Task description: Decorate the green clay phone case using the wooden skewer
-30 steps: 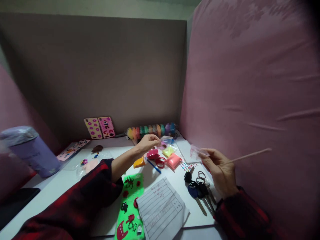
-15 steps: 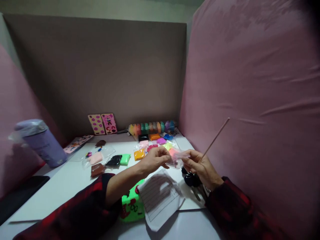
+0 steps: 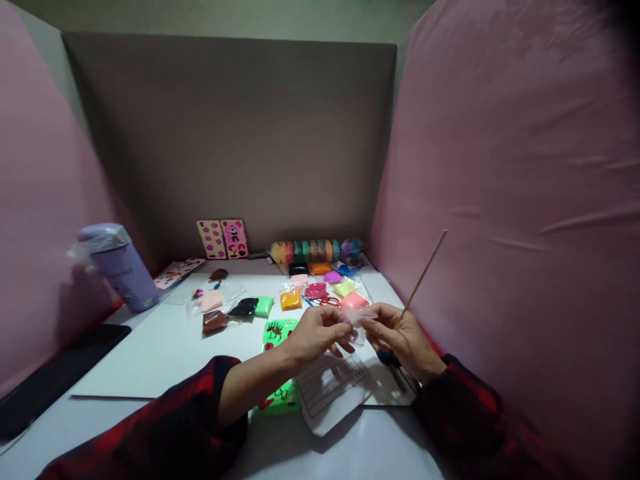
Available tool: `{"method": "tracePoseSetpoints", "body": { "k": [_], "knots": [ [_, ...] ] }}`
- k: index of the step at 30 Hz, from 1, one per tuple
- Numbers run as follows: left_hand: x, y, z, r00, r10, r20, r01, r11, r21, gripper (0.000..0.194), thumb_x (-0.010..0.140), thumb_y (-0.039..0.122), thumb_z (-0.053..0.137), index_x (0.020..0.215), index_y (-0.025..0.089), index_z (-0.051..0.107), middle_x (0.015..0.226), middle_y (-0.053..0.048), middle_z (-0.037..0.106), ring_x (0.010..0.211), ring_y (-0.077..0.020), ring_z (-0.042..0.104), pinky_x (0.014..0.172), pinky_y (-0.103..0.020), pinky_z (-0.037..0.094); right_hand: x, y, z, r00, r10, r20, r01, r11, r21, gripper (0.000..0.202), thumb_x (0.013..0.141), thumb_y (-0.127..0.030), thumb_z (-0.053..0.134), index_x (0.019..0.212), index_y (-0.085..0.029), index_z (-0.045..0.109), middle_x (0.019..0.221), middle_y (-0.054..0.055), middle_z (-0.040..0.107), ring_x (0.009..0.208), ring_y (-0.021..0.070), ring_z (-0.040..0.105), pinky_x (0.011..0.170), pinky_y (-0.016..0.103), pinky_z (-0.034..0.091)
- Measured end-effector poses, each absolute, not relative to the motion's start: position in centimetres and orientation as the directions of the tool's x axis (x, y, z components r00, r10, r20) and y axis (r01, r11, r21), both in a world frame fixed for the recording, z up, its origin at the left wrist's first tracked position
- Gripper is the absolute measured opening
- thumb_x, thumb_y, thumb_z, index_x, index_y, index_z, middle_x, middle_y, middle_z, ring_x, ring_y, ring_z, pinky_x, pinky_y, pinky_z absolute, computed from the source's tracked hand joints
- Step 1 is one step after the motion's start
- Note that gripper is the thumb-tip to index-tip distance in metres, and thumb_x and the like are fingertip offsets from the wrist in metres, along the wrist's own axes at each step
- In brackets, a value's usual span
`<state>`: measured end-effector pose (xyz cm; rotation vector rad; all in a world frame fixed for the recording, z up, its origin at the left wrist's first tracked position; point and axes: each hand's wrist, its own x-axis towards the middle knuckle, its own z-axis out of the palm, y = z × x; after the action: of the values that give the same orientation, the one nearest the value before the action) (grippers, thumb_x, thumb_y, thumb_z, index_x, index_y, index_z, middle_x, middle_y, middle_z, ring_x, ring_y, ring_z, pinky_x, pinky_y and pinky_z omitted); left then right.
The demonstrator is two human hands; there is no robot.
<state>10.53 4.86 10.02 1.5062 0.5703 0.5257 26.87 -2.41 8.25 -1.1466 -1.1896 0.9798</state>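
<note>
Both hands meet over the right part of the white board. Between them is a small clear plastic bag (image 3: 358, 332), its contents too small to make out. My left hand (image 3: 323, 333) pinches the bag's left side. My right hand (image 3: 400, 337) grips its upper right edge and also has a thin wooden stick (image 3: 425, 272) standing up from it. Below the hands lies a printed paper sheet (image 3: 333, 393). A bright green decorated case (image 3: 279, 332) is partly hidden under my left forearm.
Clay packets, among them an orange-yellow one (image 3: 291, 299), lie beyond the hands. A row of coloured clay tubs (image 3: 315, 251) lines the back. At the left stand a purple tumbler (image 3: 123, 270) and two patterned cards (image 3: 223, 239). Pink cloth (image 3: 500, 167) walls the right side.
The view has shifted, so the board and tumbler appear further right. My hands have come slightly lower and closer together around the bag, and the stick's tip has moved a little left.
</note>
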Motion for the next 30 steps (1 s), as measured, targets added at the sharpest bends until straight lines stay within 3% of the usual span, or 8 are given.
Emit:
{"method": "tracePoseSetpoints", "body": {
  "k": [4, 7, 11, 15, 18, 22, 27, 30],
  "knots": [
    [9.6, 4.5, 9.4, 0.722, 0.692, -0.009, 0.046, -0.036, 0.998, 0.022, 0.074, 0.033, 0.061, 0.072, 0.014, 0.053, 0.061, 0.0, 0.058, 0.055, -0.0141, 0.062, 0.046, -0.02, 0.042, 26.6, -2.8, 8.3, 0.059, 0.986, 0.155, 0.041, 0.153, -0.987, 0.039, 0.075, -0.052, 0.064, 0.083, -0.014, 0.061, 0.05, -0.004, 0.049, 0.043, 0.006, 0.036, 0.041, 0.02, 0.022],
    [8.3, 4.3, 9.4, 0.704, 0.698, 0.131, 0.083, -0.263, 0.961, 0.009, 0.076, 0.022, 0.055, 0.072, 0.014, 0.056, 0.062, 0.0, 0.059, 0.058, -0.0123, 0.059, 0.052, -0.021, 0.043, 26.2, -3.0, 8.4, 0.019, 0.985, 0.169, 0.12, 0.165, -0.979, 0.039, 0.083, -0.052, 0.054, 0.077, -0.014, 0.06, 0.049, -0.003, 0.048, 0.045, 0.0073, 0.037, 0.043, 0.021, 0.027],
    [6.4, 4.1, 10.4, 0.712, 0.621, 0.328, 0.177, -0.611, 0.772, 0.008, 0.075, 0.012, 0.054, 0.072, 0.013, 0.062, 0.065, -0.001, 0.061, 0.061, -0.0109, 0.053, 0.057, -0.021, 0.039, 25.1, -3.0, 8.6, -0.059, 0.972, 0.226, 0.182, 0.233, -0.955, 0.022, 0.084, -0.038, 0.059, 0.077, -0.017, 0.058, 0.072, 0.0, 0.055, 0.055, 0.0078, 0.044, 0.051, 0.021, 0.037],
    [5.0, 4.2, 11.4, 0.747, 0.53, 0.402, 0.208, -0.76, 0.616, 0.009, 0.075, 0.009, 0.055, 0.076, 0.013, 0.063, 0.071, -0.004, 0.063, 0.064, -0.0123, 0.053, 0.06, -0.022, 0.04, 24.2, -2.9, 8.6, -0.031, 0.966, 0.255, 0.168, 0.256, -0.952, 0.017, 0.085, -0.035, 0.057, 0.093, -0.023, 0.048, 0.078, -0.002, 0.054, 0.058, 0.0096, 0.045, 0.047, 0.02, 0.037],
    [4.4, 4.4, 11.6, 0.762, 0.496, 0.416, 0.235, -0.811, 0.536, 0.014, 0.073, 0.006, 0.054, 0.08, 0.014, 0.063, 0.077, -0.005, 0.064, 0.07, -0.0139, 0.055, 0.064, -0.023, 0.042, 24.0, -2.9, 8.9, -0.098, 0.944, 0.315, 0.398, 0.327, -0.857, 0.017, 0.087, -0.032, 0.054, 0.101, -0.025, 0.049, 0.076, -0.001, 0.055, 0.062, 0.0117, 0.047, 0.053, 0.022, 0.039],
    [4.0, 4.6, 11.2, 0.766, 0.501, 0.402, 0.26, -0.814, 0.519, 0.015, 0.073, 0.006, 0.054, 0.082, 0.014, 0.064, 0.079, -0.005, 0.066, 0.07, -0.0142, 0.057, 0.065, -0.023, 0.043, 23.7, -2.6, 9.8, -0.257, 0.892, 0.373, 0.61, 0.449, -0.653, 0.014, 0.09, -0.028, 0.047, 0.083, -0.021, 0.057, 0.076, 0.001, 0.058, 0.066, 0.0135, 0.049, 0.062, 0.026, 0.039],
    [3.6, 6.3, 11.0, 0.773, 0.483, 0.411, 0.223, -0.814, 0.537, 0.019, 0.087, 0.026, 0.051, 0.094, 0.017, 0.066, 0.088, -0.005, 0.069, 0.08, -0.0147, 0.061, 0.074, -0.023, 0.045, 23.9, -1.7, 9.4, -0.229, 0.899, 0.374, 0.596, 0.433, -0.676, 0.026, 0.092, -0.032, 0.042, 0.072, -0.02, 0.052, 0.066, 0.0, 0.052, 0.061, 0.0138, 0.047, 0.057, 0.025, 0.038],
    [1.8, 10.2, 11.6, 0.61, 0.69, 0.389, 0.536, -0.721, 0.439, 0.023, 0.089, 0.031, 0.047, 0.097, 0.021, 0.066, 0.097, -0.002, 0.069, 0.088, -0.0136, 0.061, 0.079, -0.021, 0.044, 24.7, -1.5, 8.1, -0.038, 0.897, 0.44, 0.594, 0.374, -0.712, 0.027, 0.091, -0.038, 0.043, 0.071, -0.021, 0.051, 0.059, -0.001, 0.044, 0.054, 0.0135, 0.042, 0.052, 0.025, 0.035]
  ]
}}
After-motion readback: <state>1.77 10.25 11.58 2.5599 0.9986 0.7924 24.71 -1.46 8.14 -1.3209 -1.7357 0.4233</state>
